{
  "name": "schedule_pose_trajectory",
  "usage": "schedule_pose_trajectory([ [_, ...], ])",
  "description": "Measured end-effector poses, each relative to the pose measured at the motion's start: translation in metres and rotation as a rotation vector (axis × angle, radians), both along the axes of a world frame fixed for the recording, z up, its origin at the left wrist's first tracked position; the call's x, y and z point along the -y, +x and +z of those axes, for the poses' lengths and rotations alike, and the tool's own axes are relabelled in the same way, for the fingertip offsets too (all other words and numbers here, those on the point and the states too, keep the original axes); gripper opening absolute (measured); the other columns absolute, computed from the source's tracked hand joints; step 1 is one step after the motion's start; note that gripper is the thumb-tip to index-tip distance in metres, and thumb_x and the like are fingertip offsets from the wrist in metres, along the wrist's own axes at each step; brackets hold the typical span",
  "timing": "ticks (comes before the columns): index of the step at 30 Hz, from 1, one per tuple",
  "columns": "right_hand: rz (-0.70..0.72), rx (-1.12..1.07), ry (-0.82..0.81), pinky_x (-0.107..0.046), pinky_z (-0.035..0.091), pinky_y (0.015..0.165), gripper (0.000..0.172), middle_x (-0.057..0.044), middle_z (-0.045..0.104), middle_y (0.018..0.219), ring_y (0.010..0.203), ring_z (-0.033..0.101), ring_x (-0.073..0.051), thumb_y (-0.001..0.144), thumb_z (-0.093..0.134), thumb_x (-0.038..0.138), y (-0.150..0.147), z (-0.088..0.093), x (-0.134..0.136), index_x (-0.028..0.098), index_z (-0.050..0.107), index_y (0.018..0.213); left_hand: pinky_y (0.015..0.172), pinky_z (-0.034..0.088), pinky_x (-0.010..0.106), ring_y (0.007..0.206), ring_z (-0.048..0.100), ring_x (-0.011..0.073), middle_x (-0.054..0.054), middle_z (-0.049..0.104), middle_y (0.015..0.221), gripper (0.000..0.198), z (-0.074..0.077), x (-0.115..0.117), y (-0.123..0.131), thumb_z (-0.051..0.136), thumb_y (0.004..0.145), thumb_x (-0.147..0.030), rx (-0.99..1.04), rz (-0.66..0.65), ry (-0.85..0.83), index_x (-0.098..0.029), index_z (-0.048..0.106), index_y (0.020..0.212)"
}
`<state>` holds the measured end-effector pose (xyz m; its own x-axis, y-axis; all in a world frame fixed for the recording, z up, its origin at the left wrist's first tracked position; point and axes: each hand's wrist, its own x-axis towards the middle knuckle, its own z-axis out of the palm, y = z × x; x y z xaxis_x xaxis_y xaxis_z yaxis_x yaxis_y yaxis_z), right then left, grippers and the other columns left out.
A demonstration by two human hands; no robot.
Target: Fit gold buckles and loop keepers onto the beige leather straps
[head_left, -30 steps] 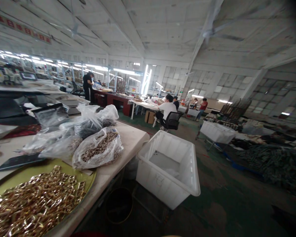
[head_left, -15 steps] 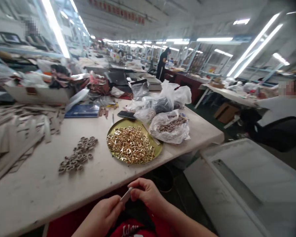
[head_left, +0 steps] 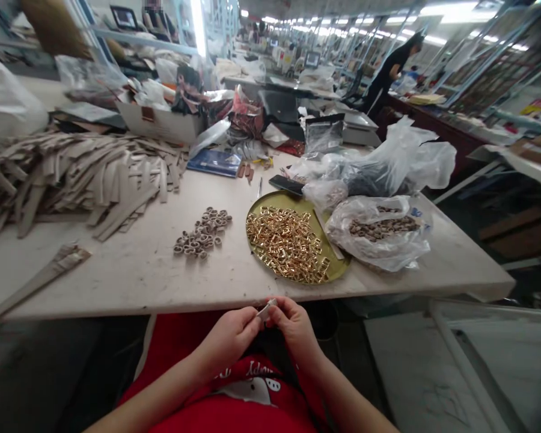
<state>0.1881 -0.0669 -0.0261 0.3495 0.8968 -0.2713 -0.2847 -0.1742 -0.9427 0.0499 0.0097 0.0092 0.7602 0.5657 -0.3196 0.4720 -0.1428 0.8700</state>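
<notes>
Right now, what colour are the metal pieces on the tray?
The metal pieces are shiny gold, clearest in the head view.

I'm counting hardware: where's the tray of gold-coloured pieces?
In the head view, the tray lies just right of centre on the table, beyond the right hand, between the small loops and the open plastic bag.

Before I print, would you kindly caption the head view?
Left hand and right hand hold a pale strip near gold metal pieces.
</notes>
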Motion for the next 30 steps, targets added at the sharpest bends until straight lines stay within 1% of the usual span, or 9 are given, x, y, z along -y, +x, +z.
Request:
schedule_pose_trajectory([
  [2,0.011,-0.039,0.001,-0.023,0.042,0.055,0.033,0.001,0.06,0.062,0.055,0.053,-0.01,0.071,0.065,0.04,-0.001,0.0,-0.003,0.013,0.063,0.089,0.048,0.029,0.019,0.055,0.04,0.0108,-0.003,0.047,0.06,0.029,-0.002,-0.001,-0.001,0.036,0.083,-0.034,0.031,0.028,-0.024,-0.016,0.054,0.069],
  [5,0.034,-0.272,-0.006,-0.023,0.044,0.054,0.039,-0.001,0.061,0.065,0.055,0.054,-0.01,0.074,0.059,0.048,0.001,0.002,-0.005,0.012,0.063,0.089,0.044,0.025,0.019,0.049,0.035,0.009,-0.005,0.041,0.053,0.028,-0.004,-0.005,-0.003,0.039,0.081,-0.037,0.037,0.055,-0.129,-0.016,0.05,0.067],
  [8,0.127,-0.507,-0.074,-0.02,0.043,0.048,0.03,0.0,0.059,0.061,0.049,0.052,-0.007,0.07,0.065,0.043,0.005,0.008,-0.006,0.013,0.062,0.075,0.039,0.021,0.018,0.042,0.029,0.0075,-0.008,0.034,0.045,0.028,-0.004,-0.008,-0.006,0.04,0.079,-0.04,0.05,0.055,-0.299,-0.016,0.048,0.067],
  [10,0.202,-0.548,-0.117,-0.018,0.043,0.045,0.025,0.001,0.058,0.059,0.046,0.05,-0.006,0.068,0.069,0.036,0.008,0.011,-0.005,0.013,0.061,0.072,0.038,0.019,0.018,0.04,0.027,0.0069,-0.009,0.033,0.043,0.028,-0.004,-0.009,-0.009,0.04,0.078,-0.041,0.055,0.058,-0.358,-0.016,0.048,0.068],
  [15,0.365,-0.486,-0.174,-0.017,0.042,0.042,0.018,0.002,0.057,0.053,0.042,0.047,-0.006,0.067,0.07,0.026,0.011,0.018,-0.002,0.012,0.058,0.069,0.037,0.018,0.018,0.04,0.027,0.0061,-0.009,0.036,0.044,0.027,-0.002,-0.004,-0.012,0.044,0.078,-0.039,0.04,-0.006,-0.44,-0.014,0.051,0.069],
  [18,0.401,-0.497,-0.191,-0.017,0.039,0.04,0.019,0.002,0.057,0.052,0.041,0.045,-0.006,0.065,0.07,0.026,0.008,0.017,-0.002,0.013,0.056,0.066,0.038,0.019,0.018,0.041,0.027,0.0057,-0.008,0.037,0.046,0.032,-0.005,-0.001,-0.01,0.045,0.078,-0.044,0.091,-0.06,-0.507,-0.014,0.052,0.072],
  [22,0.348,-0.491,-0.15,-0.017,0.037,0.042,0.025,0.001,0.057,0.056,0.043,0.044,-0.006,0.066,0.07,0.035,0.004,0.011,-0.001,0.014,0.057,0.07,0.04,0.021,0.018,0.044,0.028,0.0063,-0.008,0.037,0.049,0.032,-0.005,0.0,-0.007,0.042,0.08,-0.045,0.105,-0.053,-0.441,-0.015,0.049,0.071],
  [26,0.272,-0.299,-0.03,-0.02,0.038,0.051,0.032,0.001,0.056,0.062,0.052,0.046,-0.008,0.074,0.06,0.044,0.004,0.012,0.0,0.014,0.061,0.087,0.044,0.028,0.018,0.05,0.035,0.0079,-0.006,0.042,0.057,0.023,0.005,-0.003,-0.009,0.041,0.082,-0.034,0.084,-0.045,-0.295,-0.015,0.051,0.08],
  [30,0.218,-0.042,-0.014,-0.021,0.031,0.05,0.027,0.004,0.049,0.055,0.05,0.04,-0.007,0.074,0.061,0.043,0.003,0.017,0.0,0.016,0.058,0.072,0.047,0.032,0.019,0.052,0.039,0.0088,-0.005,0.046,0.06,0.015,0.008,-0.004,-0.014,0.041,0.08,-0.024,0.087,-0.013,-0.245,-0.015,0.052,0.084],
])
